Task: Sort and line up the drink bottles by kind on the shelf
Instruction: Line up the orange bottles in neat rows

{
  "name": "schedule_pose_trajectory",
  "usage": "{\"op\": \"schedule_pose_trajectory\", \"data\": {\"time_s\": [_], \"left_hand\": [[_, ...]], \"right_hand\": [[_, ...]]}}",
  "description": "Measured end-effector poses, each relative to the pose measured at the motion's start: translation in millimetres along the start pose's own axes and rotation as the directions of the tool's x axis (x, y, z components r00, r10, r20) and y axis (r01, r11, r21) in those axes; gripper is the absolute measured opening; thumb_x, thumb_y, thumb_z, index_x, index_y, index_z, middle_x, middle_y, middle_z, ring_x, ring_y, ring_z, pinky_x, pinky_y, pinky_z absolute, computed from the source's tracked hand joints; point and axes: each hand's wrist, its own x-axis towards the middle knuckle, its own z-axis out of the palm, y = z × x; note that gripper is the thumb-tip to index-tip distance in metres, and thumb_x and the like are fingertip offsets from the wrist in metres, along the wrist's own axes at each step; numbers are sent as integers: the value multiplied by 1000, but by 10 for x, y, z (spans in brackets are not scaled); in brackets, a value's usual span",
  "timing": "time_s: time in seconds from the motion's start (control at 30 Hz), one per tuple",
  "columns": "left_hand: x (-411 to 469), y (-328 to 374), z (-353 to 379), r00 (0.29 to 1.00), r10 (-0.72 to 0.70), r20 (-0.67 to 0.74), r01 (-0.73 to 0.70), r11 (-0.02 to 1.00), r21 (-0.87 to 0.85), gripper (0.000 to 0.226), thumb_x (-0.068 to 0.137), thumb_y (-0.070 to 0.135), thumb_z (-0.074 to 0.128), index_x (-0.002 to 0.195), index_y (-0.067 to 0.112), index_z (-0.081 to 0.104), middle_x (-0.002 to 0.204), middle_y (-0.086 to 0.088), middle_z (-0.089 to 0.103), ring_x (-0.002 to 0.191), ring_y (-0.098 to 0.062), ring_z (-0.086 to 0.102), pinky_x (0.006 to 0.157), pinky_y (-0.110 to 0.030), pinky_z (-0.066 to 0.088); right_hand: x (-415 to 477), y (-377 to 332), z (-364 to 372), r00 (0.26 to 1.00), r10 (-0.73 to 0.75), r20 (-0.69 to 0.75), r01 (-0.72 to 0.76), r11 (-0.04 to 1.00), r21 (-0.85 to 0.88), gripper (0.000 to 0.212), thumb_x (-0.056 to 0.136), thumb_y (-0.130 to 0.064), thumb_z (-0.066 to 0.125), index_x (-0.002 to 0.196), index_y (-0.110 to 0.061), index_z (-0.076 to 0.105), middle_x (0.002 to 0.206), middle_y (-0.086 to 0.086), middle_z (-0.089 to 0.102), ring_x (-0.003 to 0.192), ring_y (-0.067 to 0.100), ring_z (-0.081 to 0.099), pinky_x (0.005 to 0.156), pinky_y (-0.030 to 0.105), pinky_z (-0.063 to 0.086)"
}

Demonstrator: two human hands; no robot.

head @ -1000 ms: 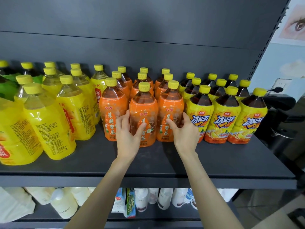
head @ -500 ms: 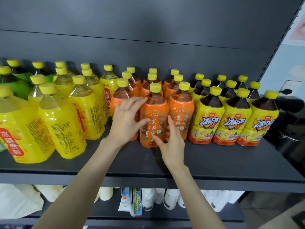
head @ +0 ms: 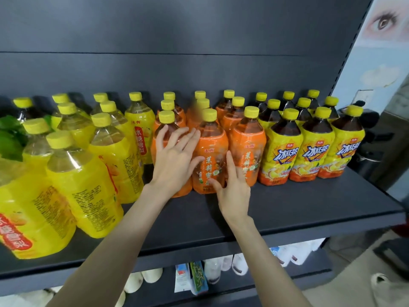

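left hand [head: 174, 160] flat and open, fingers spread and straight, palm over the body of the front-left orange bottle [head: 166, 118], fingertips reaching the shoulder of the middle front orange bottle [head: 211, 156]. right hand [head: 235, 193] lower and loose, not gripping: index finger straight up along that bottle's right side, in the gap to the right front orange bottle [head: 249, 151], thumb tip at its base. both forearms come up over the shelf [head: 309, 209] front edge. orange bottles stand mid-shelf in three columns, packed tight between the yellow pear-drink bottles [head: 84, 191] on the left and the iced-tea bottles [head: 281, 156] on the right. bare board in front of the orange and iced-tea rows. the yellow ones stand nearer the front edge.
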Motion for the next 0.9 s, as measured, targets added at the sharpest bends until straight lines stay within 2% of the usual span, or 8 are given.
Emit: {"op": "schedule_pose_trajectory", "data": {"time_s": [0.27,0.5,0.57,0.7,0.8,0.9], "left_hand": [[17,36,62,999,-37,-7,37,999,-7,58,81,32,71,128,2,55,121,-13,65,118,-30,56,109,-50,13],[38,79,87,999,-48,14,47,998,43,57,82,36,70,127,5,56,121,-10,66,116,-29,56,109,-50,16],[38,59,49,999,-30,29,28,997,69,57,81,38,70,126,5,58,121,-10,65,116,-30,56,109,-51,18],[120,-21,-85,999,19,30,-21,997,81,49,87,47,58,118,10,65,115,-8,67,115,-30,55,106,-47,19],[341,-136,-260,1000,-1,0,1,1000,-14,45,90,48,48,113,15,67,111,-5,66,111,-28,54,97,-40,23],[745,-289,-387,998,-49,48,56,987,-151,38,91,41,56,117,14,65,114,-5,65,112,-28,51,91,-38,29]], "right_hand": [[30,19,61,997,-53,-60,50,997,-54,85,73,-25,82,145,-10,39,94,14,62,71,26,63,53,32,50],[84,77,42,996,-86,-37,83,993,-88,84,73,-28,82,143,-8,40,92,15,62,65,26,63,48,31,48],[77,69,18,996,-86,-8,85,991,-102,84,74,-29,81,145,-10,39,97,16,62,70,27,64,51,33,50],[88,28,-87,997,-76,29,79,992,-99,82,80,-30,76,148,-14,33,121,16,56,98,31,62,70,39,53],[165,-9,-178,984,-175,-44,172,983,-62,80,74,-26,81,141,-9,42,121,16,55,108,32,57,78,36,51],[341,-74,-246,965,-231,-124,228,973,-36,77,73,-30,82,138,-9,45,127,15,54,116,27,46,91,36,42]]}}
